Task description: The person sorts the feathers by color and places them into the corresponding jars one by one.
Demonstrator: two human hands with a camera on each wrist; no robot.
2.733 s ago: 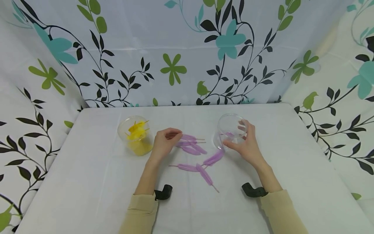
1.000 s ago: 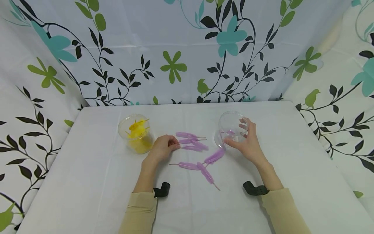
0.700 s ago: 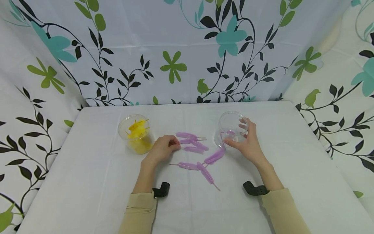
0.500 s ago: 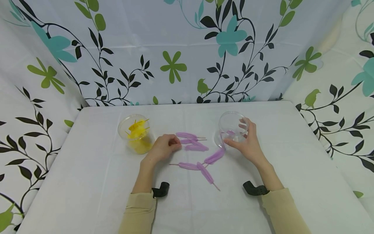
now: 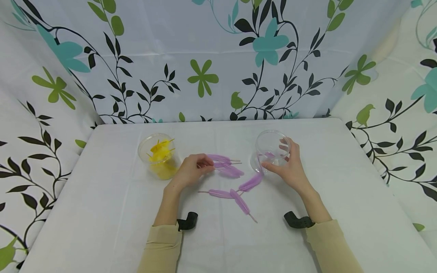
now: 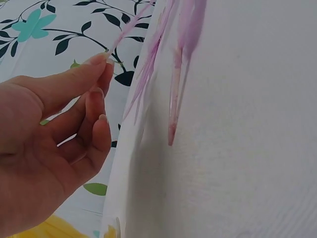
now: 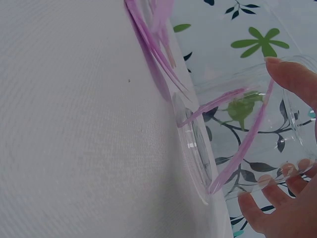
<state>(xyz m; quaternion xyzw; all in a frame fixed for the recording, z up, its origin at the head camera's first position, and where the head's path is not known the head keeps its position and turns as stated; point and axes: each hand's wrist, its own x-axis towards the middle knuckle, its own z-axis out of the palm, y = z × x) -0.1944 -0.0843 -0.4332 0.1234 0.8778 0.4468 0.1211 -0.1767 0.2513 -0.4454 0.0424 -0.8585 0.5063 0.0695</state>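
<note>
My left hand [image 5: 192, 170] pinches the thin quill of a purple feather [image 6: 130, 27] between thumb and forefinger; in the left wrist view that feather stands clear of the cloth. Beside it lie other purple feathers [image 5: 218, 157], and one quill [image 6: 173, 109] points back toward the camera. My right hand [image 5: 291, 168] grips the side of a clear plastic cup [image 5: 260, 149], thumb on one side and fingers on the other. Inside the cup are two purple feathers [image 7: 245, 141], seen through its wall. The cup stands upright on the table.
A second clear cup [image 5: 140, 153] filled with yellow feathers [image 5: 162, 153] stands left of my left hand. Three more purple feathers [image 5: 220, 194] lie nearer on the white table [image 5: 218, 242]. Patterned curtains [image 5: 143, 45] hang along the back and sides.
My left hand has dropped from the far feathers to the near edge of the pile, then risen slightly right, with a feather now pinched. My right hand stays on the cup.
</note>
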